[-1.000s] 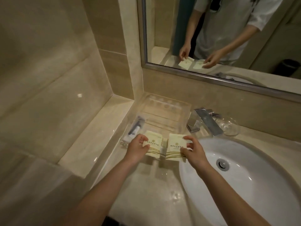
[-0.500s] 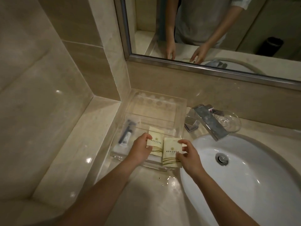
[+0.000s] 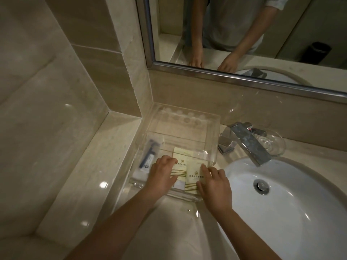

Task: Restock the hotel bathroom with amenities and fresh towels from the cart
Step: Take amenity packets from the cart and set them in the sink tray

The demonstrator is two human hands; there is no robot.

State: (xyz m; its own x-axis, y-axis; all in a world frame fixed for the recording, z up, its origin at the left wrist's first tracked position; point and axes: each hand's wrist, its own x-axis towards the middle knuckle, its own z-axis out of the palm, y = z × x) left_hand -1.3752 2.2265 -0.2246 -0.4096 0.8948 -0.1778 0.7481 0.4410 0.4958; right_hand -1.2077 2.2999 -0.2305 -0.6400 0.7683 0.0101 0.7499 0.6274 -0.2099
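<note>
1. At the back left corner of the tabletop, against the wall, stands a clear tray.
2. In the tray's near part two cream packets lie edge to edge: the left packet and the right packet, which sits slightly nearer the front edge.
3. The left hand rests on the left packet's left side with its fingers bent over it. Whether it pinches or only presses cannot be told.
4. The right hand lies on the right packet, fingers fairly straight and flat on its face.
5. The hands are apart, one on each packet.
6. A wrapped toothbrush kit lies along the tray's left side, just beside the left hand.
7. A faucet stands right of the tray, reaching over the sink. A glass dish sits behind it, near the back edge.
</note>
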